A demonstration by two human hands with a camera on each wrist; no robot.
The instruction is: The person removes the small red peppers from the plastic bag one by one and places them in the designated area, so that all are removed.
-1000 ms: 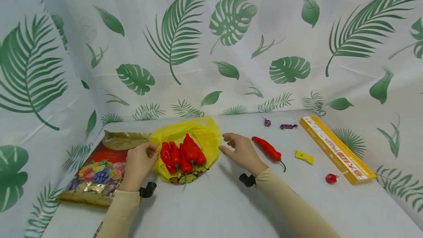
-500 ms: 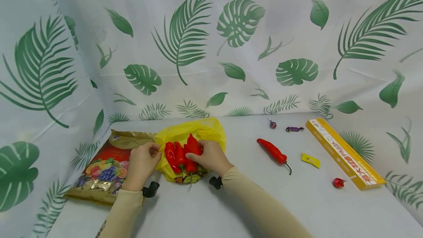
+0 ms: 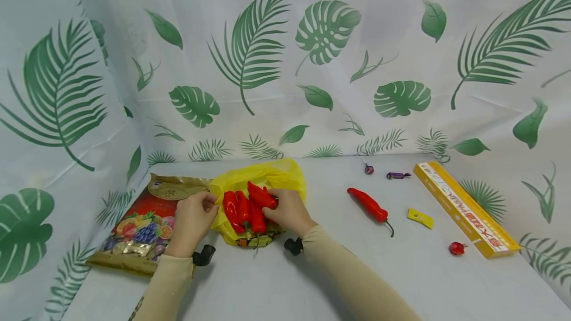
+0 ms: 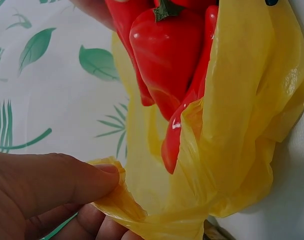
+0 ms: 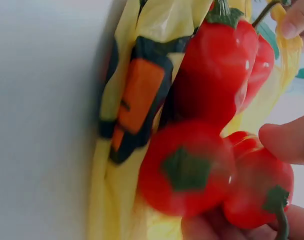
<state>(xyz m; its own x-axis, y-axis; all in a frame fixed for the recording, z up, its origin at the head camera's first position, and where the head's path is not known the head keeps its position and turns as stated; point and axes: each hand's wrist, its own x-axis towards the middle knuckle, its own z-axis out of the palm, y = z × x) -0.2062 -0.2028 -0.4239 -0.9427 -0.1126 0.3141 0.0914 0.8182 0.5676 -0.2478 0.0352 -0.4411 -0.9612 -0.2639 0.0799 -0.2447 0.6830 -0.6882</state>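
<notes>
Bench bears a yellow bag, likely light and limp, its nine-o'clock rim pinched by the left hand. On its mouth's three-o'clock side, the right hand grasps a pepper, probably slippery, best held round the middle.

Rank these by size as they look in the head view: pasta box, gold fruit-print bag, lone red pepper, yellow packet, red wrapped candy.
1. Gold fruit-print bag, partly behind the left hand
2. Pasta box
3. Lone red pepper
4. Yellow packet
5. Red wrapped candy
</notes>
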